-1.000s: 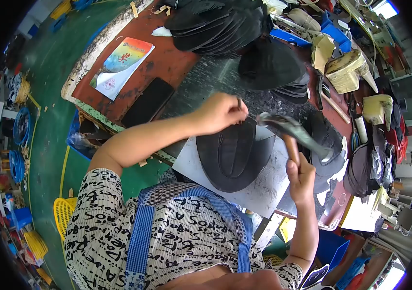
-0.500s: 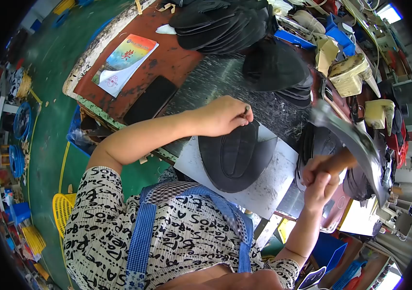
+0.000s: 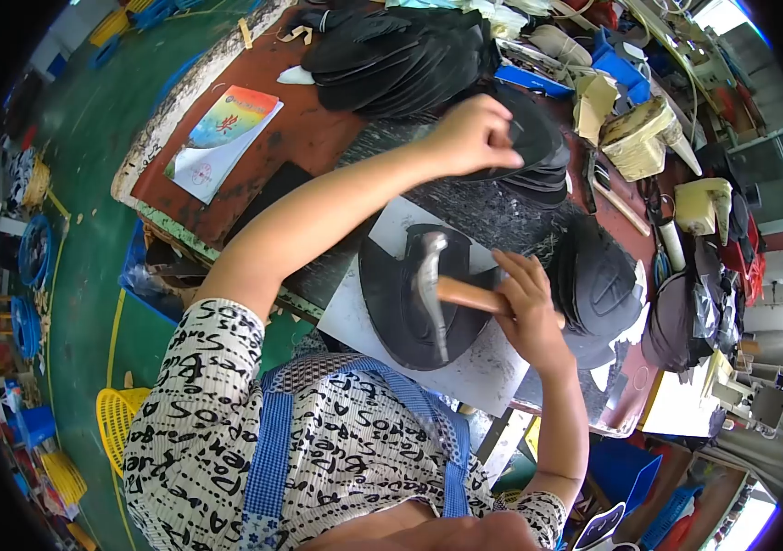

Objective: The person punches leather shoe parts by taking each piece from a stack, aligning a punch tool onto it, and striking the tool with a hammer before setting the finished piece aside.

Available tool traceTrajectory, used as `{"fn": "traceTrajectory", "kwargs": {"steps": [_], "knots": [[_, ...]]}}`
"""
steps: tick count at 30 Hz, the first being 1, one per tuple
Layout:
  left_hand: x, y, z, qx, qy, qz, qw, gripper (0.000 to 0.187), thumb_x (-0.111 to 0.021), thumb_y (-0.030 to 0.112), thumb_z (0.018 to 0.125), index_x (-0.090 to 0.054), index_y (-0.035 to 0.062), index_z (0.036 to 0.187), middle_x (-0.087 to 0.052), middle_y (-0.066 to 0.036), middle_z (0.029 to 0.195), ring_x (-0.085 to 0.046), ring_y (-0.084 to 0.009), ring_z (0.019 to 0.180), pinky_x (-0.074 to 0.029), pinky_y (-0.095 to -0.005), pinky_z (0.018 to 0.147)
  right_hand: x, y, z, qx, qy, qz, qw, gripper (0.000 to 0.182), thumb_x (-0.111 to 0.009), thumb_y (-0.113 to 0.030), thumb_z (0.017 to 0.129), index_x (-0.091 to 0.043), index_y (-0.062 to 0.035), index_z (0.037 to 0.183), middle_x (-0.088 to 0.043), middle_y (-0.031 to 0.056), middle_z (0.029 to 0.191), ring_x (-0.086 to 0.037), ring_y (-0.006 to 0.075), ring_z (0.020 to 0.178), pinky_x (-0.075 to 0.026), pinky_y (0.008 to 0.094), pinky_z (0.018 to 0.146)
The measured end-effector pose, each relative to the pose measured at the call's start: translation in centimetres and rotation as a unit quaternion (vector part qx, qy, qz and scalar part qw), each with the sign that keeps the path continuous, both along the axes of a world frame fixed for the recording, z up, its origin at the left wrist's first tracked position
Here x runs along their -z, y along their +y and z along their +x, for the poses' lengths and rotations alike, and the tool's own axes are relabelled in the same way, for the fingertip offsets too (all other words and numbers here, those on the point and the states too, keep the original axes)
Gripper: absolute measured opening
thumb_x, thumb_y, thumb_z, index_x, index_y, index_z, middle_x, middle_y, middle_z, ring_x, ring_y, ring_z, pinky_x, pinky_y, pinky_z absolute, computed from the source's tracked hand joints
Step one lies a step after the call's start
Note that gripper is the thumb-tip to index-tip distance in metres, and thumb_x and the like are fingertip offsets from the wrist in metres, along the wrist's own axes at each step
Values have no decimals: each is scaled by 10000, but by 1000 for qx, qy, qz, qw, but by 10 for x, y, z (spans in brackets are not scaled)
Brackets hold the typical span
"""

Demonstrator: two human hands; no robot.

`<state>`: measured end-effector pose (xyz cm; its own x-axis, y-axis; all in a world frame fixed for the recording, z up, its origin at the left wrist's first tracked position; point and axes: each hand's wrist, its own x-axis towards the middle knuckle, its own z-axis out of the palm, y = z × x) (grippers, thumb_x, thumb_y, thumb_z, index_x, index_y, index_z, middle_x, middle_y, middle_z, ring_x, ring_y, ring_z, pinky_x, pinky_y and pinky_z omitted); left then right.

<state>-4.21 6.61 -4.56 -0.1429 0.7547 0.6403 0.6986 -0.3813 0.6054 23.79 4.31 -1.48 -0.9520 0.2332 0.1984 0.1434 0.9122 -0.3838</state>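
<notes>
My right hand (image 3: 531,308) grips a hammer (image 3: 474,296) by its wooden handle, and the metal head hangs over a black U-shaped piece (image 3: 390,317) that looks like a shoe upper. That piece lies on a white board (image 3: 341,308). Farther up, my left hand (image 3: 479,138) is closed with fingers curled, at the near side of a stack of black pieces (image 3: 534,133). Whatever its fingertips hold, if anything, cannot be made out.
A large pile of black pieces (image 3: 391,60) lies at the back, another stack (image 3: 598,280) at the right. A colourful booklet (image 3: 224,138) rests on the red-brown tabletop. Yellow-wrapped forms (image 3: 635,138) and a wooden-handled tool (image 3: 623,207) are on the right.
My left hand has left the top of the black piece and moved up and right to the stack. My right hand has brought the hammer leftward, over the piece.
</notes>
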Motion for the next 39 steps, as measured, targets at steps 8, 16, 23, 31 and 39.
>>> {"fn": "traceTrajectory", "kwargs": {"steps": [8, 16, 23, 31, 39], "knots": [[-7, 19, 3, -50, 47, -33, 997, 164, -676, 54, 653, -531, 43, 577, -625, -147, 630, -655, -295, 603, -481, -390, 543, -22, 0, 5, -17, -27, -67, 997, 255, -682, 36, 684, -555, -27, 896, -540, 139, 859, -544, 369, 819, -468, 433, 833], [-55, -186, 4, 270, 119, -169, 941, 129, -698, 39, 738, -665, 41, 863, -694, -86, 924, -686, -242, 854, -555, -359, 731, -70, 119, 140, 289, -60, -18, 955, 193, -664, 60, 735, -545, 4, 877, -492, 95, 750, -469, 203, 664, -391, 315, 617], [-23, -190, 4, 104, -226, -313, 917, 168, -708, 133, 875, -641, 0, 796, -666, -64, 870, -640, -123, 780, -493, -266, 665, -37, 64, 115, 348, -36, -95, 932, 103, -635, -89, 891, -560, -24, 862, -521, 1, 651, -485, 75, 590, -354, 250, 523], [20, -137, 13, 63, -319, -290, 900, 174, -630, 141, 942, -666, -25, 980, -680, -67, 896, -657, -112, 815, -554, -260, 746, -6, -14, 27, 171, -51, -184, 967, 243, -674, -173, 883, -531, 9, 809, -452, 154, 566, -396, 248, 485, -366, 354, 489], [21, -139, 13, 55, -310, -270, 910, 149, -651, 125, 919, -678, -20, 945, -692, -56, 839, -675, -128, 778, -553, -268, 708, -24, 2, 18, 168, -58, -233, 956, 312, -662, -214, 911, -512, 11, 755, -413, 87, 548, -360, 156, 509, -319, 334, 472]]}}
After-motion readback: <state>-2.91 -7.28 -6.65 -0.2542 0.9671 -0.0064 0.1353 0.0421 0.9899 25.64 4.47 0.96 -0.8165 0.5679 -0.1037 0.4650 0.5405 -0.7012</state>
